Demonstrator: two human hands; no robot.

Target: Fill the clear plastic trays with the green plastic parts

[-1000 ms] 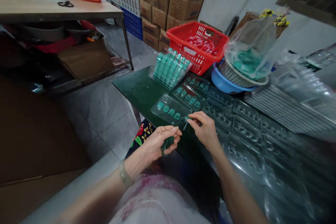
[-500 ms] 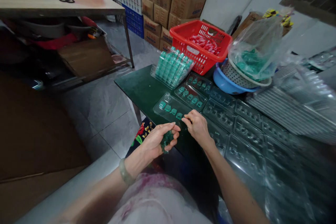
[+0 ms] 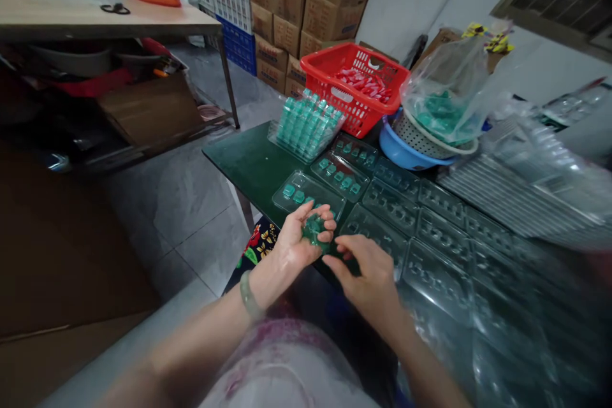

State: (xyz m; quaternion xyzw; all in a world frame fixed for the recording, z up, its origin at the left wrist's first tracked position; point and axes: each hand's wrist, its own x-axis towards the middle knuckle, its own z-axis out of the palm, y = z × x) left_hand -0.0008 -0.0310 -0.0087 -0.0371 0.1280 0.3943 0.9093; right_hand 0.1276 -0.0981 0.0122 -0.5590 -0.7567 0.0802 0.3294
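Palm up, my left hand (image 3: 301, 236) is cupped around several small green translucent plastic pieces (image 3: 314, 229). Just to its right, my right hand (image 3: 368, 268) has thumb and fingers apart, with nothing visible between them. Beyond the left hand lies a clear plastic tray (image 3: 313, 186) with a row of green pieces (image 3: 289, 191) set in it; the left fingers hide part of that row. Behind it sits another clear tray with green pieces (image 3: 339, 176). More clear trays (image 3: 437, 274) spread over the dark green table to the right.
Stacked filled trays (image 3: 308, 124) stand at the table's far corner. Behind are a red basket (image 3: 356, 86) of pink-red pieces and a blue basin (image 3: 406, 153) under a colander with a bag of green pieces. Nested clear trays (image 3: 526, 191) lie at right. Cartons (image 3: 325, 13) are stacked behind.
My right hand has drawn back from the near tray's row toward me, and its fingers have parted. My left hand has turned palm up, baring the green pieces. The view has shifted slightly.
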